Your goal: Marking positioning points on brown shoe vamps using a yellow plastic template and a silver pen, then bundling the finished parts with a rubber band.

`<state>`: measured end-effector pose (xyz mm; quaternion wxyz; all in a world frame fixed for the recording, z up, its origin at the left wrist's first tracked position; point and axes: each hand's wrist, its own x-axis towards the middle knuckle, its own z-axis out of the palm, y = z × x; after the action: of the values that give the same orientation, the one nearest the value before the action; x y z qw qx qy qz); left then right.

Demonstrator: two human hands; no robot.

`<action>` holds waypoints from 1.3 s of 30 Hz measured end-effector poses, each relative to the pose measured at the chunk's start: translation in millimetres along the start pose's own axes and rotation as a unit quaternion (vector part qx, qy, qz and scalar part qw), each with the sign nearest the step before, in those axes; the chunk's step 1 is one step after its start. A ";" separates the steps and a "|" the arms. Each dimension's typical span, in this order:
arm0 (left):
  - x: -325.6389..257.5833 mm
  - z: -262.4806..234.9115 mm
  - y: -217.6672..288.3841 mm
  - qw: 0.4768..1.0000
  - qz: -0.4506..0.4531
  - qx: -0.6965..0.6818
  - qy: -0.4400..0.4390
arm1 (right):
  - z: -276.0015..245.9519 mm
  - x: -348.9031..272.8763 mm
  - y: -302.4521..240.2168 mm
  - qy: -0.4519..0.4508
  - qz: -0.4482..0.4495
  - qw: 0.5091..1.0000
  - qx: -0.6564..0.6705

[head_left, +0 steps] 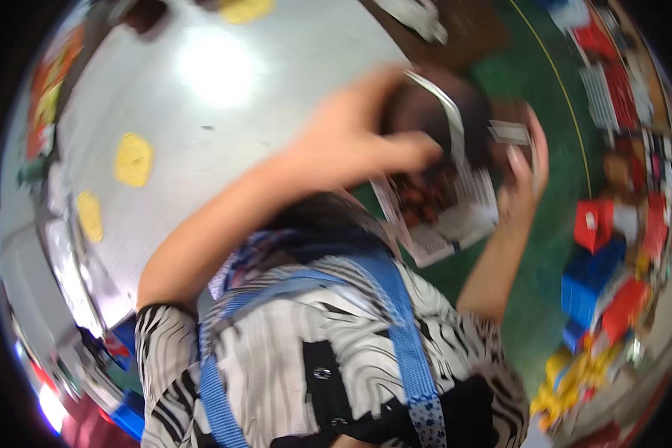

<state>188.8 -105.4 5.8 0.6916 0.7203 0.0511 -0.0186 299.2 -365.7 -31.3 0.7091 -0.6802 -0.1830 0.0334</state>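
Motion blurs both hands. My left hand (351, 145), thumb and fingers curved apart, closes round a dark rounded thing (422, 112) with a pale curved band; its kind cannot be made out. At the right, my right hand (526, 172) has its fingers bent round the edge of a brown thing with a pale strip (509, 133). Between and below the hands hangs a flat, pale-edged printed package (455, 216) with a reddish-brown picture on it. The right fingers touch its side. Whether these parts are joined is too blurred to tell.
A pale table (201, 172) lies to the left, with flat yellow pieces (134, 160) on it. Green floor (545, 82) with a yellow line is on the right. Beyond stand a blue box (591, 280), a red box (593, 224) and a yellow heap (567, 384).
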 end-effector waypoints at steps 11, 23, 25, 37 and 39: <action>14.4 -21.1 -14.8 0.900 0.293 0.304 0.110 | -101.4 -25.2 117.7 0.178 0.122 0.955 -0.203; 29.9 -410.6 -53.1 0.803 -0.067 0.180 0.564 | 151.0 36.8 1.3 -0.149 -0.142 0.961 -0.186; 41.5 -408.9 -59.1 0.841 -0.106 0.188 0.496 | 186.7 36.5 -4.8 -0.284 -0.188 0.921 -0.189; -55.8 -266.1 -36.8 0.936 0.115 -0.212 0.256 | 316.1 78.2 -16.9 -0.309 -0.207 0.928 -0.020; -73.2 -244.2 -41.7 0.932 0.095 -0.292 0.191 | 325.6 76.7 -21.2 -0.289 -0.244 0.925 -0.010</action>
<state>101.1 136.4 -18.1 0.8471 0.4778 0.1169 0.2010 267.1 -34.5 8.4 0.6046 -0.5823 -0.5410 0.0528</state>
